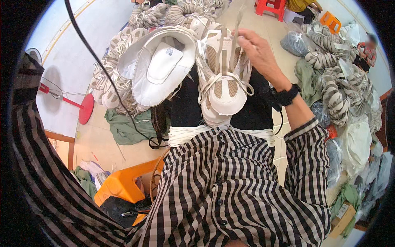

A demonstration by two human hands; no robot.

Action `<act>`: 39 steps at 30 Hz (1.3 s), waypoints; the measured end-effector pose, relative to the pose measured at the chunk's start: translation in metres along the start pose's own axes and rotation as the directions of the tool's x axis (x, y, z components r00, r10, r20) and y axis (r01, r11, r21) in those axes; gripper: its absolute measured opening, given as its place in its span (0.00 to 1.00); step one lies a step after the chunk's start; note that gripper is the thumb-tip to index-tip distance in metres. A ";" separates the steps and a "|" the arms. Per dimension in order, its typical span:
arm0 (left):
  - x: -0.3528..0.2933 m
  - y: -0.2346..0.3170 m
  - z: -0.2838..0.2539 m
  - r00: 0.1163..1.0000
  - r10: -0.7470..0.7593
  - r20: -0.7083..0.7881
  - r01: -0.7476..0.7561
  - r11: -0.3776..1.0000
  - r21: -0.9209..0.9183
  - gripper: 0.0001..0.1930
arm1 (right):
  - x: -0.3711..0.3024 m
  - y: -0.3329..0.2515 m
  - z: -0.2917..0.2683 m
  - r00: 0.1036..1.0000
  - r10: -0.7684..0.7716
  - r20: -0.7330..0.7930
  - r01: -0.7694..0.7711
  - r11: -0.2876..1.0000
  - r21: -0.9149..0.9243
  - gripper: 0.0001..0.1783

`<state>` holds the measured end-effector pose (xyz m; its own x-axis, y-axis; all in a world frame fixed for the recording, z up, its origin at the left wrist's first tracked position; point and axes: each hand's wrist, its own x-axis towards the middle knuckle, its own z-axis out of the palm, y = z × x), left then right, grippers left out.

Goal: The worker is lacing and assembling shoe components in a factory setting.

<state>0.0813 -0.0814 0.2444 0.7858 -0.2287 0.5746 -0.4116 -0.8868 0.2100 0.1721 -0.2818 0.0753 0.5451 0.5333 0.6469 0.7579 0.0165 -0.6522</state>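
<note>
Across my lap lies a white and beige shoe upper (225, 96) with tan mesh panels, its toe toward me. More pale uppers are stacked beneath it. A beige shoelace (237, 24) runs up from its right side, and my right hand (257, 51) is closed with its fingertips pinched at that lace. Another lace is looped across the upper near the toe. My left hand is out of view; only the striped left sleeve (26, 99) shows at the left rim. A white shell-like container (144, 92) with a pale insole-shaped piece (164, 61) in it stands left of the upper.
Bundles of beige uppers (105, 78) lie around the container, and more bundles (335, 90) at the right among plastic bags (356, 142). A black cable (96, 59) hangs at the left. An orange stool (127, 177) stands at lower left; another person (366, 53) sits far right.
</note>
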 end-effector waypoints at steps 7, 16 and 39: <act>-0.014 0.016 0.015 0.997 0.051 0.064 -0.048 0.997 -0.054 0.06 | -0.051 -0.049 -0.027 0.989 -0.072 0.131 0.098 0.974 -0.202 0.06; -0.022 0.031 0.023 0.985 0.146 0.089 -0.147 0.989 0.004 0.06 | -0.087 -0.039 -0.009 0.953 -0.018 0.301 0.184 0.825 -0.534 0.05; -0.022 0.042 0.024 0.969 0.236 0.077 -0.240 0.969 0.060 0.06 | -0.092 -0.049 -0.034 0.958 0.194 0.210 -0.152 0.968 -0.201 0.11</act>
<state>0.0578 -0.1233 0.2222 0.6999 -0.4613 0.5452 -0.5599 -0.8284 0.0178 0.0972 -0.3607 0.0607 0.5942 0.6918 0.4103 0.7225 -0.2350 -0.6502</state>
